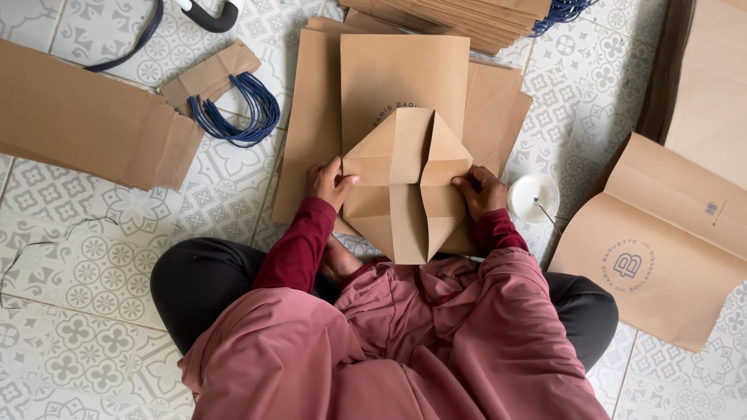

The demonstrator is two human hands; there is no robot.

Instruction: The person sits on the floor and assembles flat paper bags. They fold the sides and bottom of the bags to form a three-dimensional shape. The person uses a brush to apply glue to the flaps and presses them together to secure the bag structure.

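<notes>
A flat brown paper bag (pixel 405 78) lies in front of me on a stack of the same bags, its bottom end folded into a diamond of flaps (pixel 406 183). My left hand (pixel 330 182) presses the left corner of that folded bottom, fingers on the paper. My right hand (pixel 480 190) pinches the right corner of the flaps. Both sleeves are dark red. I sit cross-legged on the tiled floor.
A small round white tub of glue (pixel 532 197) with a stick in it stands right of my right hand. A bundle of blue cord handles (pixel 237 115) lies at the left by a long cardboard piece (pixel 85 117). More bags (pixel 661 241) are stacked at the right and top (pixel 459 17).
</notes>
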